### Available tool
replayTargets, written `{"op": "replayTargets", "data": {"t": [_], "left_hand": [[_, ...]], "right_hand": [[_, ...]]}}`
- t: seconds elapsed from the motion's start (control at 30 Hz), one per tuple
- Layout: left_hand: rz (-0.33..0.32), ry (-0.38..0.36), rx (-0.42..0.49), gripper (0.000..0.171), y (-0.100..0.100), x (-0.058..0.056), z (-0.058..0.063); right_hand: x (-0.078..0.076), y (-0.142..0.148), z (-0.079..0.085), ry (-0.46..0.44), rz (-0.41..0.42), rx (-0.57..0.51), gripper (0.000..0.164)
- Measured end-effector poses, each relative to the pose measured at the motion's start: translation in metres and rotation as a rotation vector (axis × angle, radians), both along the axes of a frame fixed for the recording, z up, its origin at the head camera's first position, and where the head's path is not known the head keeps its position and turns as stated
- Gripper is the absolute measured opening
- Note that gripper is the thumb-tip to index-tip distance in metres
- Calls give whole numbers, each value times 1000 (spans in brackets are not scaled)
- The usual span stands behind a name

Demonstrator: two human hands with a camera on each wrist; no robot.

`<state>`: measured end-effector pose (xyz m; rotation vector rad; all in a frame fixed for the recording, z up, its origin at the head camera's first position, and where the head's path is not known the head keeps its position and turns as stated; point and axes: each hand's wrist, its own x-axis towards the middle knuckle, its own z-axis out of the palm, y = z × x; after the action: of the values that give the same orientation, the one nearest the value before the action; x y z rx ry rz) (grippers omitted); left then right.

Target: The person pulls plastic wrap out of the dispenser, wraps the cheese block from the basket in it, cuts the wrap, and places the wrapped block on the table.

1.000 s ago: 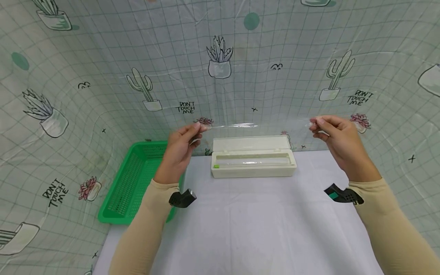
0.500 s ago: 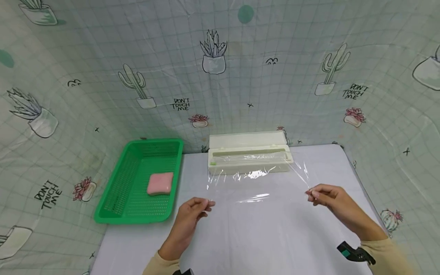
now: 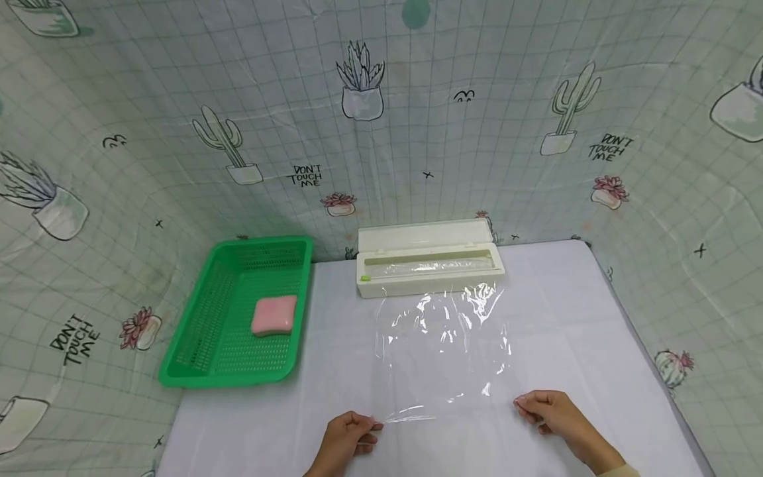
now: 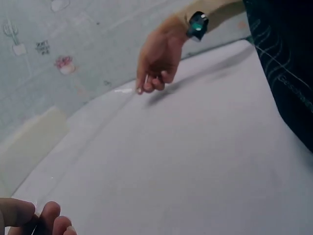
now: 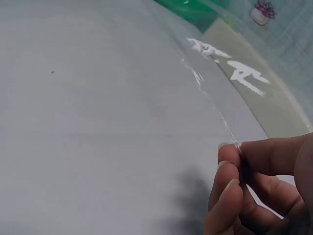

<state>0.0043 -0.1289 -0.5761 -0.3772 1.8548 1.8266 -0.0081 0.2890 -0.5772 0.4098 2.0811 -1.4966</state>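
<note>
A clear sheet of plastic wrap (image 3: 444, 344) stretches over the white table toward me, its far end by the white dispenser box (image 3: 430, 285). My left hand (image 3: 348, 438) pinches its near left corner between thumb and forefinger. At the near right corner, my right hand (image 3: 554, 419) pinches the film the same way. In the right wrist view, the gathered film edge (image 5: 215, 107) runs away from the fingertips. The box lid (image 3: 424, 234) stands raised, and a roll of film (image 3: 429, 267) lies inside.
A green basket (image 3: 205, 318) stands on the left side of the table, with a pink sponge-like block (image 3: 274, 315) in it. Behind the table hangs a cactus-print curtain (image 3: 417, 132), which also borders both sides.
Both hands have come down and toward me from in front of the curtain, drawing the film out over the table. The pink block, earlier hidden by the left arm, now shows.
</note>
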Motion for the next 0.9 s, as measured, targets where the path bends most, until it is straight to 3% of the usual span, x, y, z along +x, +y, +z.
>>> {"op": "replayTargets", "data": {"t": [0.33, 0.47, 0.63, 0.9], "left_hand": [[-57, 10, -120, 9, -2, 20, -16], [-111, 24, -197, 8, -2, 20, -18], [-190, 69, -276, 7, -3, 18, -16], [-288, 61, -376, 12, -3, 14, -11]], "right_hand": [[22, -16, -2, 58, -61, 148, 13], [25, -17, -3, 54, -89, 173, 7], [27, -17, -7, 35, -68, 218, 6], [31, -20, -7, 42, -36, 305, 7]]}}
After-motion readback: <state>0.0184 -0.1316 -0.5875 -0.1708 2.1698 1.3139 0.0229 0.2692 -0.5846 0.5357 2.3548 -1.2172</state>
